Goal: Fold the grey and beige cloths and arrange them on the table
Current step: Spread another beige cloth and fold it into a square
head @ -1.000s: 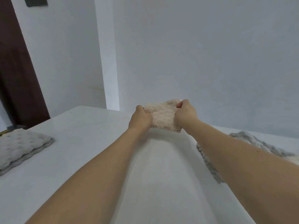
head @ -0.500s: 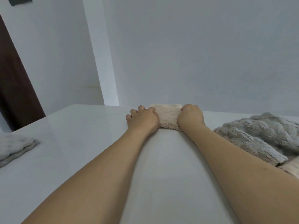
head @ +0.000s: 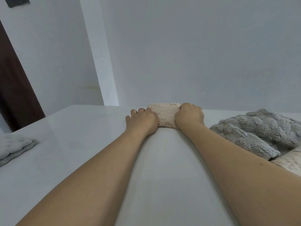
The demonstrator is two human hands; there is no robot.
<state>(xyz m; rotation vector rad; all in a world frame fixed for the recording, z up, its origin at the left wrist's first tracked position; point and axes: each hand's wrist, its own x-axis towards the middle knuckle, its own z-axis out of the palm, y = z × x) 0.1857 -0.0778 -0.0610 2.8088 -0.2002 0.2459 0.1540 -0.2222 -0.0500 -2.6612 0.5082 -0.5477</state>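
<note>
Lowered onto table (head: 81, 131) — beige cloth (head: 166, 115), folded, fluffy

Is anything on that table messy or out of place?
Yes: the grey cloth on the right lies rumpled in a heap, partly over another beige cloth, unlike the folded grey cloth at the left and the folded beige cloth between the left hand and right hand.

Four cloths are showing on one white table (head: 78, 131). Two are beige: a folded cloth (head: 166, 115) lying at the far edge, and another cloth (head: 288, 162) peeking in at the right edge. Two are grey: a folded one (head: 14, 146) sitting at the left, and a crumpled one (head: 254, 132) lying at the right. Two hands are showing: the left hand (head: 142, 122) and the right hand (head: 189, 115).
</note>
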